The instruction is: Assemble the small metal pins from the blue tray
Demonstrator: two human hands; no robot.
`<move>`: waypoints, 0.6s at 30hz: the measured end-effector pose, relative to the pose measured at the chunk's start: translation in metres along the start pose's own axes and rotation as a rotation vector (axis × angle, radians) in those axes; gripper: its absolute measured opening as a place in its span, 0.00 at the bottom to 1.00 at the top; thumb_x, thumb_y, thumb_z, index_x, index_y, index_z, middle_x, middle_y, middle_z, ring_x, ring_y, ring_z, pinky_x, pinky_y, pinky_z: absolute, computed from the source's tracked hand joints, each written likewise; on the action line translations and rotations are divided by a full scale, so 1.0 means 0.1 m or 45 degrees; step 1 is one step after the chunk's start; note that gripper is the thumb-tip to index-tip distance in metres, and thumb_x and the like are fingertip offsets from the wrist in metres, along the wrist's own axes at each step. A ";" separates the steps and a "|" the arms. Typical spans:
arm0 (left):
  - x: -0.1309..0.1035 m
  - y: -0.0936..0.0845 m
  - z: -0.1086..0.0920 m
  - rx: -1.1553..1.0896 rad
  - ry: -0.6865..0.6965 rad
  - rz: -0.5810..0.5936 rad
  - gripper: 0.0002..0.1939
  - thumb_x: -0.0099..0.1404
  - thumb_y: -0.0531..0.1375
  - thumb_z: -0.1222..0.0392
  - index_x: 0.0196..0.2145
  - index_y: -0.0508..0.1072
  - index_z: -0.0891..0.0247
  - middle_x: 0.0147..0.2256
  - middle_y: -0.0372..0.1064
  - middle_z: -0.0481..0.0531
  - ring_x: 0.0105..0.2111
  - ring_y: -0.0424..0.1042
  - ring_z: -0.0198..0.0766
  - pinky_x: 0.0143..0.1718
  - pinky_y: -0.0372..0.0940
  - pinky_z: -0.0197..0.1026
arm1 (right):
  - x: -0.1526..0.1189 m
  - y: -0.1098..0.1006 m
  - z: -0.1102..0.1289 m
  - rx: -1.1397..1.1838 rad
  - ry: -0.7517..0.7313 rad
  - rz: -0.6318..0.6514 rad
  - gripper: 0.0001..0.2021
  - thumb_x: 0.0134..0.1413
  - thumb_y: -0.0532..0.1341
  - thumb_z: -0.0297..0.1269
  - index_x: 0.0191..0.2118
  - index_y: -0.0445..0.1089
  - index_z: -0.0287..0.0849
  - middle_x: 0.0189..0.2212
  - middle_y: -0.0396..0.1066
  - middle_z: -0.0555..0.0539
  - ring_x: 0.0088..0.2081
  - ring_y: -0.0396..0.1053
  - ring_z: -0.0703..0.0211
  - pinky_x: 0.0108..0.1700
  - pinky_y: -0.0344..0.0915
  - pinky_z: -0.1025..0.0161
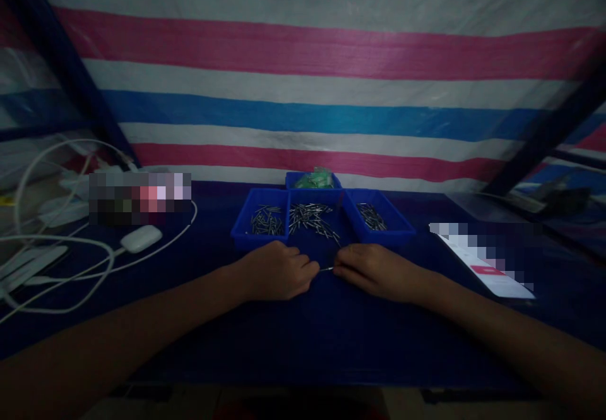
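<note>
A thin metal rod (326, 269) spans the small gap between my two hands, low over the blue table (312, 338). My left hand (283, 271) is closed on its left end, and my right hand (372, 270) pinches the right end. Just beyond them, a loose pile of metal rods (310, 216) lies between two blue trays. Similar pieces lie in the left tray (240, 225) and in the right tray (402, 225). What the curled fingers cover is hidden.
Behind the pile, a blue tray (290, 180) holds a green plastic bag (318, 179). White cables (111, 268) and a white case (141, 239) lie at the left. A white sheet (492, 275) lies at the right. A striped tarp (307, 54) hangs behind.
</note>
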State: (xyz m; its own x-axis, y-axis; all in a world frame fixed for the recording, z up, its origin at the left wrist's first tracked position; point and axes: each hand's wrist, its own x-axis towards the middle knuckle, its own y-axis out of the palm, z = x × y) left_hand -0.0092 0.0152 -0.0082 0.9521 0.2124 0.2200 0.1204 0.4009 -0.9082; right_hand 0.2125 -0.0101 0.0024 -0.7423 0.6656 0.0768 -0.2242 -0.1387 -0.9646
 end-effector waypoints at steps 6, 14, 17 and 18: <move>0.01 0.01 -0.02 -0.005 -0.052 -0.039 0.06 0.62 0.48 0.61 0.28 0.62 0.63 0.21 0.65 0.45 0.20 0.65 0.34 0.18 0.53 0.36 | -0.02 -0.01 0.04 0.047 0.006 -0.008 0.08 0.58 0.49 0.35 0.35 0.63 0.40 0.28 0.66 0.49 0.29 0.64 0.65 0.32 0.59 0.66; 0.01 0.01 -0.03 -0.031 -0.139 -0.183 0.10 0.64 0.46 0.59 0.28 0.62 0.64 0.21 0.63 0.45 0.20 0.63 0.31 0.18 0.52 0.34 | -0.02 0.01 0.04 0.027 0.016 -0.078 0.12 0.60 0.46 0.36 0.36 0.64 0.39 0.28 0.66 0.48 0.29 0.64 0.65 0.32 0.59 0.66; 0.02 -0.01 -0.04 -0.069 -0.145 -0.229 0.12 0.66 0.45 0.58 0.28 0.63 0.64 0.24 0.63 0.46 0.22 0.63 0.30 0.19 0.54 0.34 | -0.03 0.02 0.05 0.040 -0.002 -0.105 0.12 0.60 0.46 0.37 0.37 0.64 0.39 0.28 0.66 0.48 0.29 0.64 0.65 0.33 0.59 0.66; 0.02 -0.01 -0.05 -0.073 -0.139 -0.242 0.12 0.66 0.45 0.58 0.29 0.63 0.64 0.25 0.63 0.46 0.22 0.63 0.30 0.20 0.54 0.34 | -0.04 0.02 0.06 0.054 -0.013 -0.108 0.12 0.60 0.46 0.37 0.38 0.64 0.39 0.29 0.66 0.48 0.29 0.64 0.64 0.33 0.60 0.66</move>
State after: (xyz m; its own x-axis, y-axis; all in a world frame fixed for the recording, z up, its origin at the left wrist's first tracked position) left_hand -0.0063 0.0108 -0.0084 0.8748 0.2345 0.4239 0.3138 0.3924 -0.8646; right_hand 0.2112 -0.0169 0.0015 -0.7258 0.6690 0.1603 -0.3130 -0.1136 -0.9429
